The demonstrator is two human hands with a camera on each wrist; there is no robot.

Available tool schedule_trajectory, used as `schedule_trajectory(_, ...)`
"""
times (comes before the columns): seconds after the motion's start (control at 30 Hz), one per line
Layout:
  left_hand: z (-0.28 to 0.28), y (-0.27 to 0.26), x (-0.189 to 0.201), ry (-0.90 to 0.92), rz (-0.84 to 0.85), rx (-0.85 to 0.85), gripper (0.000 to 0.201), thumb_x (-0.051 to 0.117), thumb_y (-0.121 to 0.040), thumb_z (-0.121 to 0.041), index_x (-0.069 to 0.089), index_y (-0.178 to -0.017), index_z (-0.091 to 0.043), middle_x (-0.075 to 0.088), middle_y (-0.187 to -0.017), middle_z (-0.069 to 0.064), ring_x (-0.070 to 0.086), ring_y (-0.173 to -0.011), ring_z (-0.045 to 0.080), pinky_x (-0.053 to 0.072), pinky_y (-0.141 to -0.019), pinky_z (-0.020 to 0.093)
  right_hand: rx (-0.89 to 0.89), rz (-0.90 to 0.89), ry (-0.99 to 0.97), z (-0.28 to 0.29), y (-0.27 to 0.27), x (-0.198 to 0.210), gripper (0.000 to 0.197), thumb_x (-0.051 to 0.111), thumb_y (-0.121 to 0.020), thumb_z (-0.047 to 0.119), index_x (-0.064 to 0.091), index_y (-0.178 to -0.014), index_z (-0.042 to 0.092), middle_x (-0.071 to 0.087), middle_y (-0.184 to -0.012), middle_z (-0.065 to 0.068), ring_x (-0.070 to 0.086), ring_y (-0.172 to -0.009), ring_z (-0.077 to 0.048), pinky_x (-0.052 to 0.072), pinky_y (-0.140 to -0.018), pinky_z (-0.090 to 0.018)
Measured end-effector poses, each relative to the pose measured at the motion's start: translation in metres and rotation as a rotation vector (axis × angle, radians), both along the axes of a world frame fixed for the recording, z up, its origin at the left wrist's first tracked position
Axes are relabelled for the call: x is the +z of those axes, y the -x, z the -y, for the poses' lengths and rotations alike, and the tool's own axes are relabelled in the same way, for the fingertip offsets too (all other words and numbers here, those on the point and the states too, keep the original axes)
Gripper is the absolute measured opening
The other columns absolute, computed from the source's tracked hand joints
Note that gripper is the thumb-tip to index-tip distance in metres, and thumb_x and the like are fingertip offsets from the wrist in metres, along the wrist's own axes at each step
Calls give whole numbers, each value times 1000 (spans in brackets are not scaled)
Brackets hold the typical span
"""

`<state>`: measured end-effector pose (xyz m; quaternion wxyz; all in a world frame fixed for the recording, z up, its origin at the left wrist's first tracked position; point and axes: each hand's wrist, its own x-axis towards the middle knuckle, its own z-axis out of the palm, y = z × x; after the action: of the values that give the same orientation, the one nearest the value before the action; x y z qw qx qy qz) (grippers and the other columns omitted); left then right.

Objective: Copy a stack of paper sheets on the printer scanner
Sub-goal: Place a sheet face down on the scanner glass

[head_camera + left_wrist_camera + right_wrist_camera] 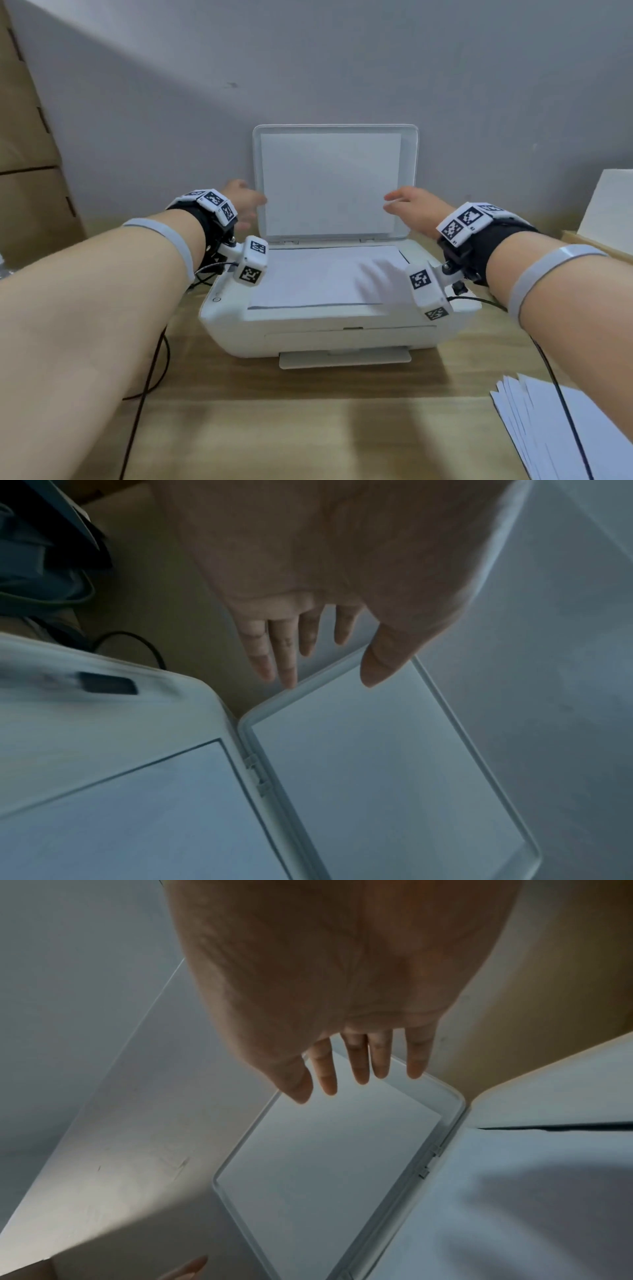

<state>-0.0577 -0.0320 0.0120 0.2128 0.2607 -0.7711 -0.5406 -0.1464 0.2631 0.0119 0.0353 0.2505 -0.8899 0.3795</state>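
White scanner lid (337,178) raised, left hand (245,204) and right hand (416,205) fingers spread, beside it.

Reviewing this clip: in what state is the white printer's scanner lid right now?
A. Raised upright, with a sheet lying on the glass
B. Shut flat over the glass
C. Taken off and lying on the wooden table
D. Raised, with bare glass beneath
A: the white scanner lid stands upright against the wall, and a white paper sheet lies on the scanner bed below.
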Motion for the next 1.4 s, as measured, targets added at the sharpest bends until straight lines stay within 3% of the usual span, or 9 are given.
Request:
schedule_trajectory(0.1, 8, 26, 8, 166, 56, 66, 91, 71, -83, -21, 14, -154, -20, 34, -150, 16, 45, -129, 39, 43, -103, 53, -23, -49, 82, 7, 12, 3, 40, 55, -98, 25, 50, -136, 16, 51, -137, -8, 54, -116, -21, 36, -84, -24)
schedule_trajectory(0.23, 6, 44, 16, 242, 66, 71, 105, 76, -77, -30, 6, -154, -26, 29, -153, 14, 44, -129, 40, 43, -103, 55, 2, -91, 73, 12, 20, 6, 45, 61, -94, 28, 49, -136, 19, 49, -138, -7, 52, -122, -20, 42, -93, -29)
schedule_trajectory(0.4, 5, 56, 25, 106, -25, 86, 100, 79, -73, -29, 15, -150, -29, 42, -137, 12, 56, -97, 32, 54, -90, 50, 23, -106, 83, 17, 20, 10, 50, 67, -89, 33, 49, -135, 23, 51, -134, -4, 54, -119, -17, 44, -97, -31)
schedule_trajectory(0.73, 15, 42, 32, 206, 18, 143, 103, 83, -60, -50, 32, -144, -19, 51, -119, 4, 58, -102, 32, 52, -93, 48, 78, -229, 114, 34, 3, 15, 51, 72, -85, 27, 49, -129, 19, 52, -124, -5, 55, -112, -17, 45, -98, -34)
schedule_trajectory(0.83, 10, 23, 35, 274, -23, 95, 80, 84, -67, -44, 49, -130, -10, 61, -119, 9, 63, -100, 30, 55, -90, 47, 41, -424, 53, 37, -11, 21, 55, 73, -80, 31, 47, -127, 22, 48, -112, -1, 50, -95, -15, 47, -89, -33)
schedule_trajectory(1.0, -3, -29, 25, 397, 46, -40, 50, 87, -63, -47, 70, -95, -13, 67, -86, 9, 64, -80, 26, 57, -87, 48, 7, -758, -206, 36, -49, 34, 65, 72, -74, 55, 47, -126, 27, 47, -114, 0, 42, -110, -20, 41, -93, -37)
schedule_trajectory(1.1, -7, -62, 8, 513, 158, -119, 48, 87, -60, -51, 76, -88, -13, 61, -74, 1, 56, -72, 19, 56, -82, 38, 70, -720, -350, 41, -65, 24, 64, 69, -72, 65, 50, -124, 33, 47, -115, 0, 43, -113, -22, 42, -95, -41)
schedule_trajectory(1.23, -12, -97, -17, 508, 203, -225, 30, 86, -71, -29, 78, -99, -27, 75, -91, -10, 65, -86, 3, 47, -79, 16, 229, -534, -416, 49, -80, -7, 39, 69, -84, 45, 64, -118, 29, 56, -115, 0, 56, -107, -22, 40, -84, -27)
schedule_trajectory(1.4, -1, -116, -45, 481, 284, -193, 37, 73, -83, -8, 71, -113, -29, 68, -121, 1, 63, -107, 13, 46, -99, 27, 335, -397, -625, 51, -90, -42, 36, 62, -88, 45, 61, -122, 36, 60, -111, 13, 60, -104, -16, 42, -77, -25)
